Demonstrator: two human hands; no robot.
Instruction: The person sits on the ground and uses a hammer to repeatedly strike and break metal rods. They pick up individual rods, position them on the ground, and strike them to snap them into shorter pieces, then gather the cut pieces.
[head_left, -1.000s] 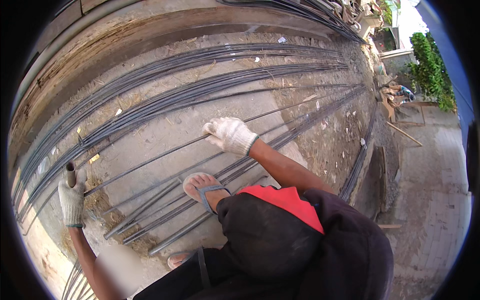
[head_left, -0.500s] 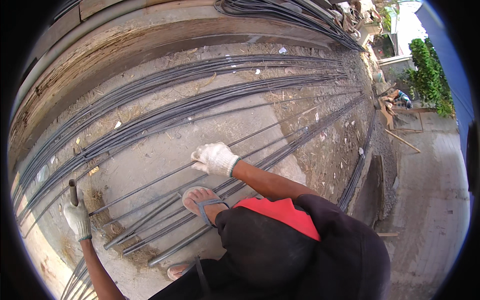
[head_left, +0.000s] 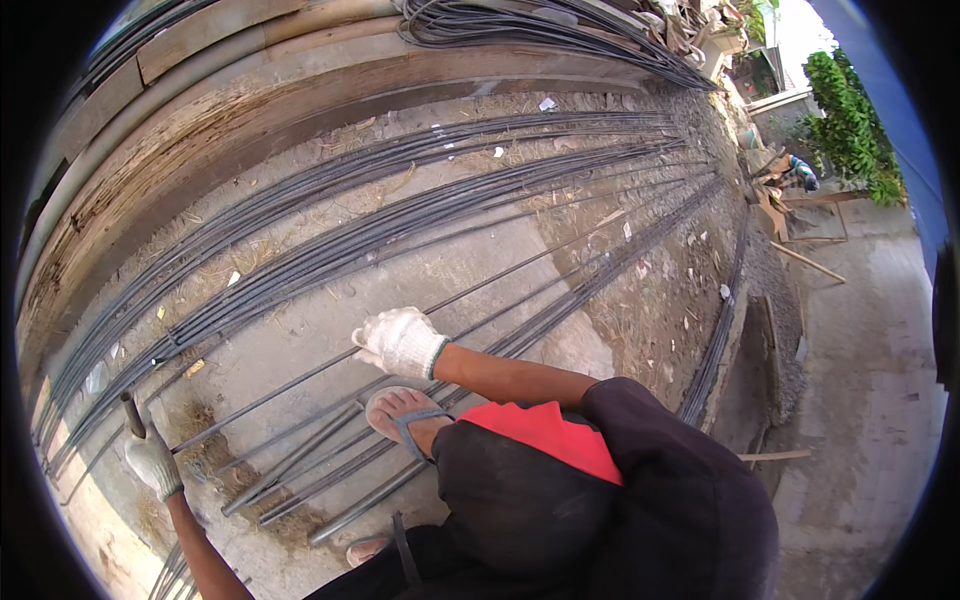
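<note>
A short hollow metal pipe [head_left: 131,414] stands up out of my left hand [head_left: 152,464], which wears a white knitted glove and is closed around it. My right hand [head_left: 402,342], gloved the same way, pinches a long thin steel rebar rod [head_left: 265,401]. Past this hand the rod runs on to the upper right over the ground. Its left end comes close to my left hand; whether it touches the glove or pipe I cannot tell. My sandalled foot [head_left: 400,410] is just below my right hand.
Bundles of rebar [head_left: 330,235] lie lengthwise on the concrete beyond my hands. Thicker metal pipes [head_left: 370,500] lie beside my feet. A wooden plank wall [head_left: 230,115] borders the far side, with coiled rods [head_left: 480,28] on top. A person [head_left: 802,172] is far off at right.
My right hand has moved left with the rod, whose end has shifted left too. The pipe in my left hand leans further left. The whole view has turned slightly.
</note>
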